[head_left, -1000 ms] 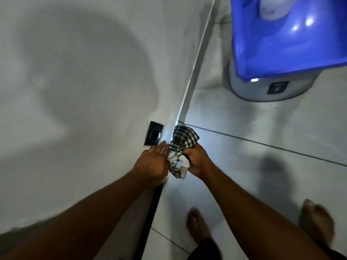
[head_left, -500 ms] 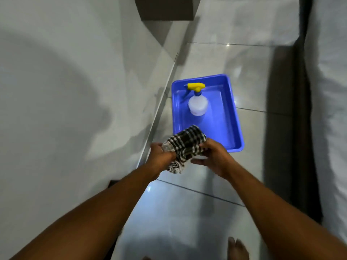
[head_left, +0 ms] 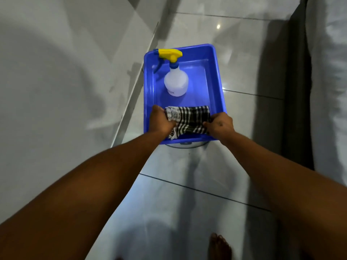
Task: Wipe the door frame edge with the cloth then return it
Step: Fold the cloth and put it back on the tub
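The black-and-white checked cloth [head_left: 188,120] is stretched across the near end of a blue plastic tray [head_left: 217,79]. My left hand [head_left: 161,121] grips its left end and my right hand [head_left: 220,125] grips its right end, both over the tray's near rim. Whether the cloth rests on the tray floor or hangs just above it I cannot tell. The pale door frame edge [head_left: 131,102] runs diagonally along the wall, left of the tray.
A clear spray bottle [head_left: 175,82] with a yellow trigger stands in the tray's far half. The tray sits on a grey round stand [head_left: 185,144] on glossy floor tiles. A dark curtain or panel [head_left: 298,102] hangs at the right. My bare foot [head_left: 218,246] shows at the bottom.
My view swung up from the low door frame edge to the tray. Both hands carried the cloth forward, spread it out, and lowered it to the tray's near end.
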